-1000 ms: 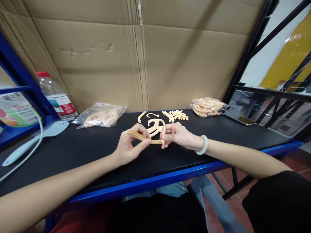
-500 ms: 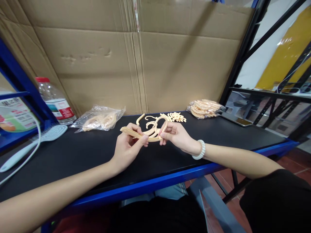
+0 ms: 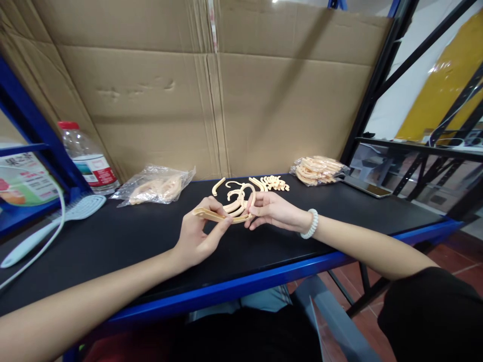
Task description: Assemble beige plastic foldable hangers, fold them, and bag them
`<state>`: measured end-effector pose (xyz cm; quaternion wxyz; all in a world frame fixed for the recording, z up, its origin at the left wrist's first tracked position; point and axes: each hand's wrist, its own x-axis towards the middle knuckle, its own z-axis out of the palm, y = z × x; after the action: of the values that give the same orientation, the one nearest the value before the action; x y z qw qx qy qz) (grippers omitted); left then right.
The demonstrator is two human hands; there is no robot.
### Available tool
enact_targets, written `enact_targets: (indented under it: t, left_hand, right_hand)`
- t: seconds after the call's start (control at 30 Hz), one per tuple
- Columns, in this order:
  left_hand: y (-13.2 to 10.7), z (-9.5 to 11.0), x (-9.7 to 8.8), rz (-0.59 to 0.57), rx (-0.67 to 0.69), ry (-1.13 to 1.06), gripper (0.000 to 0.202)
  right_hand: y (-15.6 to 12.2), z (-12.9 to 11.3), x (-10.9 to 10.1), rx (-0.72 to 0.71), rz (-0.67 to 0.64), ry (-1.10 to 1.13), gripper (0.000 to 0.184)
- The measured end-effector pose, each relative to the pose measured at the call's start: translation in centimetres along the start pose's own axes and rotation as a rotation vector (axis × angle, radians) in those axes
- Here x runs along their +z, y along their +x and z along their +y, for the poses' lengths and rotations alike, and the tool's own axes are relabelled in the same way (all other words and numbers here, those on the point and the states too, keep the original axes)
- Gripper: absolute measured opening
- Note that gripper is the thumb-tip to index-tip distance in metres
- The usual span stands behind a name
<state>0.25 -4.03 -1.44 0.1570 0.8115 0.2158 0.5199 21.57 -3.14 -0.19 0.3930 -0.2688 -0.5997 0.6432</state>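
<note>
My left hand [image 3: 196,234] pinches a long beige plastic hanger arm [image 3: 211,215] between thumb and fingers. The arm slants to the right, its far end meeting my right hand [image 3: 277,212]. In the right fingertips is a curved beige hanger hook [image 3: 254,195], its loop standing up. The two parts touch near the right thumb; whether they are joined I cannot tell. Behind the hands, more loose beige pieces lie on the black tabletop [image 3: 151,251], including a bent strip [image 3: 218,187] and a heap of small hooked pieces [image 3: 277,183]. Some are partly hidden by my fingers.
A clear bag of beige parts [image 3: 158,188] lies at the left, another full bag [image 3: 317,170] at the back right beside a phone [image 3: 364,187]. Far left are a bottle [image 3: 92,168] and a pale blue hairbrush [image 3: 81,208]. Cardboard [image 3: 151,100] walls the back.
The hanger arm in my left hand has tilted slightly and its left end has dropped a little. The right fingers have shifted on the hook. Both hands keep their hold.
</note>
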Motion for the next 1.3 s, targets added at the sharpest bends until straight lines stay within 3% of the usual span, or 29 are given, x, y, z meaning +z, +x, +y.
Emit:
enact_targets:
  t: [0.37, 0.7, 0.9, 1.13, 1.2, 1.3]
  left_hand:
    - [0.3, -0.9, -0.4, -0.051, 0.015, 0.002, 0.009]
    - [0.2, -0.5, -0.2, -0.041, 0.016, -0.004, 0.010]
    - [0.6, 0.5, 0.5, 0.043, -0.172, -0.214, 0.011]
    - [1.6, -0.6, 0.7, 0.194, -0.481, -0.478, 0.025]
    - [1.6, -0.7, 0.8, 0.167, -0.555, -0.476, 0.027]
    - [1.4, -0.2, 1.2, 0.024, -0.652, -0.452, 0.033]
  right_hand:
    - [0.2, 0.0, -0.3, 0.124, 0.008, 0.076, 0.022]
    - [0.2, 0.6, 0.6, 0.002, 0.073, 0.097, 0.031]
    - [0.3, 1.0, 1.2, -0.172, 0.123, 0.046, 0.032]
    - [0.3, 0.8, 1.3, -0.187, 0.153, -0.049, 0.029]
    - [0.4, 1.0, 1.3, -0.144, 0.139, -0.053, 0.029]
    - [0.6, 1.5, 1.4, -0.114, 0.133, -0.087, 0.030]
